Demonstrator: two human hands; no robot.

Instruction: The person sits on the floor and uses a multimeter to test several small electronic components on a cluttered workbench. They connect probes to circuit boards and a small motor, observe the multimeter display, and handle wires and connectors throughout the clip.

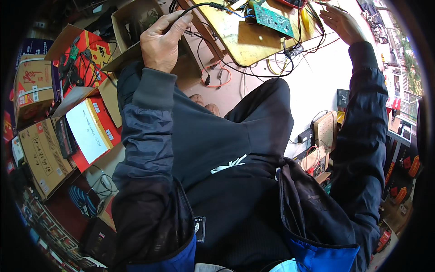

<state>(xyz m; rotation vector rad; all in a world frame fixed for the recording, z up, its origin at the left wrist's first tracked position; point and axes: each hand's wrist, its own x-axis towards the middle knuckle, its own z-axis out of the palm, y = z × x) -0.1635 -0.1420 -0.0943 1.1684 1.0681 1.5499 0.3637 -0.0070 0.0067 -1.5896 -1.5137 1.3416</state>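
My left hand (164,40) is closed at the upper left, pinching a black cable (201,5) between thumb and fingers. The cable arches right to thin blue wires (233,14), which meet the edge of a green circuit board (273,20). That board lies on a yellowish wooden tabletop (247,50). At the table's right side is my right hand (340,23), its fingers stretched out toward the tabletop. A thin dark line runs beside those fingers; I cannot make out what it is. Black and red leads (299,31) hang next to the circuit board.
Loose black cables (258,75) and an orange cord (229,75) dangle below the table edge. On my left stand an open cardboard box (131,20), a red box (97,50) with cables, and more cartons (43,154). A black power adapter (305,136) sits on the right.
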